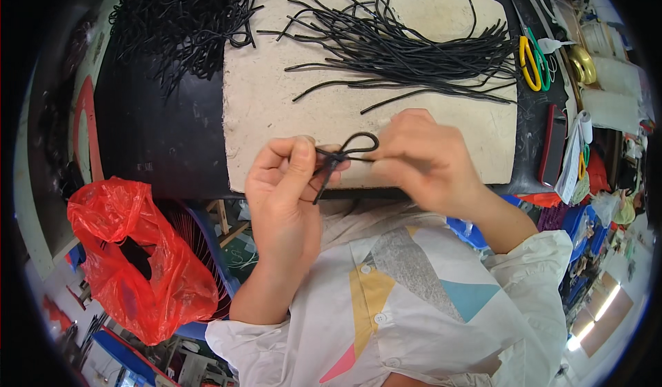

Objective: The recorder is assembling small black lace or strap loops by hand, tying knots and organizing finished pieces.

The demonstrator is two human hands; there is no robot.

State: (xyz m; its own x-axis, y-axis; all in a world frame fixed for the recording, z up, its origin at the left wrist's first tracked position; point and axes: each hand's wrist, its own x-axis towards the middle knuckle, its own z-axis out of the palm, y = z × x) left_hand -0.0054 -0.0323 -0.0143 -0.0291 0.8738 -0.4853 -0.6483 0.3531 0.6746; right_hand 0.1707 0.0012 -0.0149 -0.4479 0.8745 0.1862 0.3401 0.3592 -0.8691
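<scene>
Between my two hands is a black cord (pixel 362 137), looped and crossed over itself near my left fingers. My left hand (pixel 286 173) pinches the crossing with thumb and fingers, and a short end hangs below it. My right hand (pixel 431 156), a little smeared by motion, has its fingers closed at the cord's other end, just right of the loop. Beyond my hands, a bundle of straight black cords (pixel 407 49) lies across the pale board (pixel 276 104). At the far left a tangled heap of black cords (pixel 186 22) spills onto the board's edge.
Yellow-handled scissors (pixel 529 63) and green-handled scissors (pixel 543 70) lie right of the board on the black table (pixel 158 125). Near them sits a dark red-edged case (pixel 552 146). A red plastic bag (pixel 148 277) hangs or stands at the left, below the table edge.
</scene>
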